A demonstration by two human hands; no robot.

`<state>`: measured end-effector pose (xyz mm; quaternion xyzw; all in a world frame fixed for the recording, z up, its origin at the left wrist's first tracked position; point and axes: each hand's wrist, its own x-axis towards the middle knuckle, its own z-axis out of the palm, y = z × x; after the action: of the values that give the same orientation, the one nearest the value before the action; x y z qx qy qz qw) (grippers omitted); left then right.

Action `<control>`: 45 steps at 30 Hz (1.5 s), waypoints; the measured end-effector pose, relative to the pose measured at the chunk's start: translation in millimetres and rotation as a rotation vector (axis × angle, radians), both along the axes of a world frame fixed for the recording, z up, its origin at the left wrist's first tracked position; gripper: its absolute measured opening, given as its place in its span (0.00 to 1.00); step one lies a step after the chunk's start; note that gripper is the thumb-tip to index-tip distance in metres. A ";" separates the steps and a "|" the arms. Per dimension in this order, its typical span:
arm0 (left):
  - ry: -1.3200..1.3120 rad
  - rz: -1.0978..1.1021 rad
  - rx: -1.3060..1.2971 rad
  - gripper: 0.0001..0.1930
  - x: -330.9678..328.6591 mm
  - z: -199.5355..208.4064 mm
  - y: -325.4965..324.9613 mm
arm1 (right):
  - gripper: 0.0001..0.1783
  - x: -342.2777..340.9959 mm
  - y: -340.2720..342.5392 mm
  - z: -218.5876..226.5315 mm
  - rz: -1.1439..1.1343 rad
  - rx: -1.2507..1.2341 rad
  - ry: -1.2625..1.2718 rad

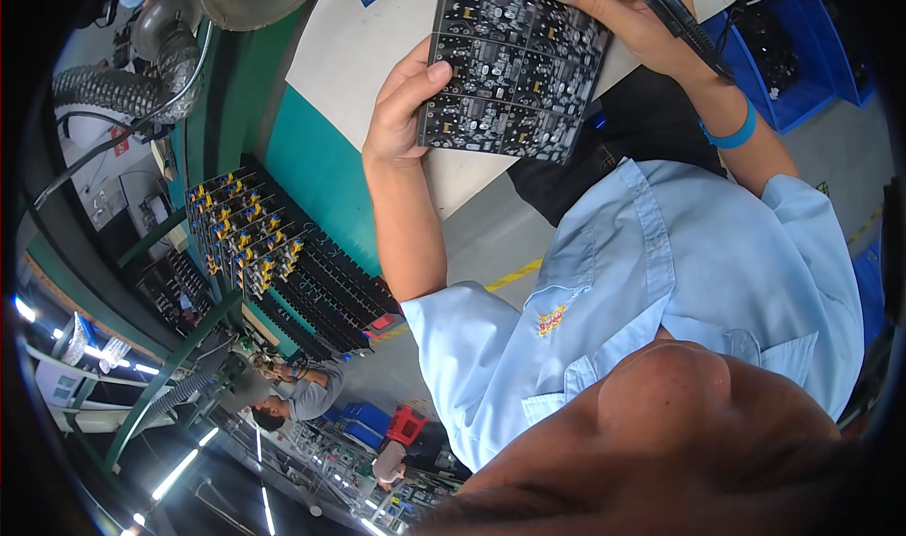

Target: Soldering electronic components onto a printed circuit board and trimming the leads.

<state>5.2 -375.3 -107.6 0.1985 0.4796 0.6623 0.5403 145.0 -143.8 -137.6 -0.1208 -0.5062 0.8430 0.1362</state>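
Circuit Board Panel in Left Hand, Right Hand at Upper Corner

Head view. The circuit board panel (510, 74) is black and divided into six populated sections, two across and three down. It is positioned near the top of the view, in front of a white sheet (344, 69) on a teal work surface (316, 163), with its component side facing the camera.

The left hand (406, 107) grips the panel at its left edge. The thumb presses on the component face; the other fingers are largely hidden behind the panel, pinching it between them and the thumb.

The right hand (632, 17) is located at the upper right corner of the panel. Its visible fingers extend toward the upper edge, partly cut off by the frame; contact with the panel cannot be determined. A black elongated object (678, 19) crosses this hand; whether the fingers pinch it cannot be determined. A blue wrist strap (734, 132) encircles the right wrist.

To the right, a blue bin (800, 113) contains black parts. To the left, upright boards with yellow and blue components (241, 225) stand beside black slotted racks (326, 286). A flexible silver duct (104, 92) runs beyond the work surface. Farther off, a co-worker (319, 394) in grey is visible near a red crate (406, 426).
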 end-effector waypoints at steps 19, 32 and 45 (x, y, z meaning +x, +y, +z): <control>-0.173 0.201 0.167 0.32 1.1 -0.6 2.5 | 0.31 2.1 17.7 -9.3 0.102 0.350 -0.164; -0.197 0.190 0.179 0.32 -2.3 -3.2 2.3 | 0.32 2.8 20.7 -3.9 0.112 0.503 -0.123; -0.081 0.184 0.078 0.34 2.3 1.0 7.2 | 0.32 0.0 24.2 -29.7 0.071 0.616 -0.009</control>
<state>7.5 -368.1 -106.6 0.1477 0.4474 0.7347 0.4881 145.0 -119.6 -167.3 -0.0596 -0.7423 0.6537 0.1346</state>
